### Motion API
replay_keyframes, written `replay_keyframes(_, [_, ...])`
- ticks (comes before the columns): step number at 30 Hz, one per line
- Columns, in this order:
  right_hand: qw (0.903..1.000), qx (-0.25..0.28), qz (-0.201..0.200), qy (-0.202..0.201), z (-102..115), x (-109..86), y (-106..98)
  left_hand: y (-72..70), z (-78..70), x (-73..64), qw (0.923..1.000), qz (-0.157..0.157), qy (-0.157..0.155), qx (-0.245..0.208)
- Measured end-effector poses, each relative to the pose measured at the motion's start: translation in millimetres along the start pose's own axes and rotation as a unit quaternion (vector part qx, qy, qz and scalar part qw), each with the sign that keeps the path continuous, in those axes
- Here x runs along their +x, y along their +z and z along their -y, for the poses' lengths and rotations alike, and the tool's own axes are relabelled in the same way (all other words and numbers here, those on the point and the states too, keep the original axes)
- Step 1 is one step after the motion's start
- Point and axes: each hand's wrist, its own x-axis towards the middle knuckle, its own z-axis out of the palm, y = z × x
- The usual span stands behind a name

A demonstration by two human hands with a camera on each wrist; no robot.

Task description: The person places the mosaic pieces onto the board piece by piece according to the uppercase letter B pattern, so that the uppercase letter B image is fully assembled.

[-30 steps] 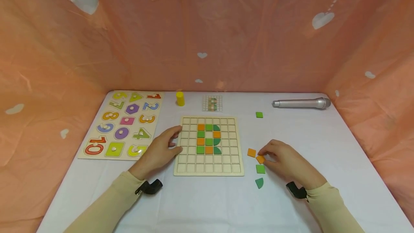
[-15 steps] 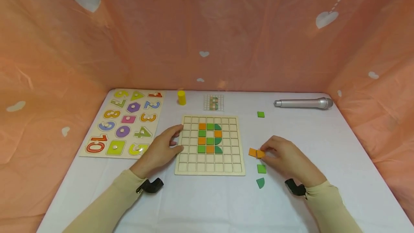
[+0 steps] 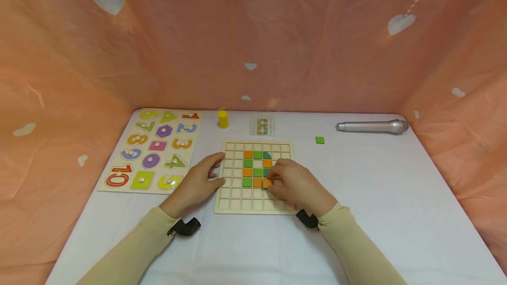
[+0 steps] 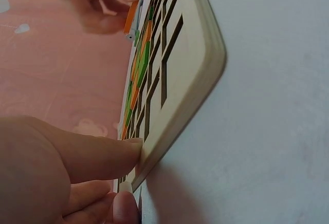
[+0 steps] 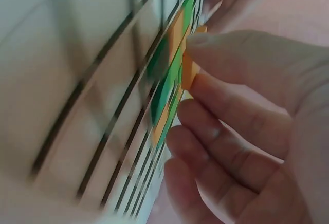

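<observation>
A square wooden grid board (image 3: pixel 229 206) lies on the table, with orange, green and dark green tiles set in its middle. My left hand (image 3: pixel 194 187) holds the board's left edge, thumb on top in the left wrist view. Over the tile pattern, my right hand (image 3: pixel 299 186) pinches an orange square tile (image 5: pixel 189 72) between thumb and index finger. That orange tile sits tilted close over the lower right of the pattern, where it overlaps the quarter-round tile's spot in the head view. The loose tiles right of the board are hidden behind my right hand and forearm.
A number puzzle board (image 3: pixel 119 164) lies on the left. Behind the grid board are a yellow cylinder (image 3: pixel 223 119) and a small pattern card (image 3: pixel 262 126). One green square tile (image 3: pixel 320 140) and a silver microphone (image 3: pixel 370 126) lie at the back right.
My right hand has picked up an orange tile from right of the board and carried it left over the tile pattern. My left hand has stayed at the board's edge.
</observation>
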Motion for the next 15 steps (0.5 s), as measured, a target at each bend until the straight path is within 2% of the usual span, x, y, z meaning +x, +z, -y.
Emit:
replay_keyframes(7, [0.9992,0.000,-0.008,-0.039,27.7,12.6,16.6,-0.8,0.7,1.0,1.0000,0.002,0.003,0.003])
replay_keyframes(15, [0.9963,-0.024,-0.027,-0.078,36.2,13.7,30.0,-0.6,0.3,-0.5,1.0000,0.002,0.002,-0.002])
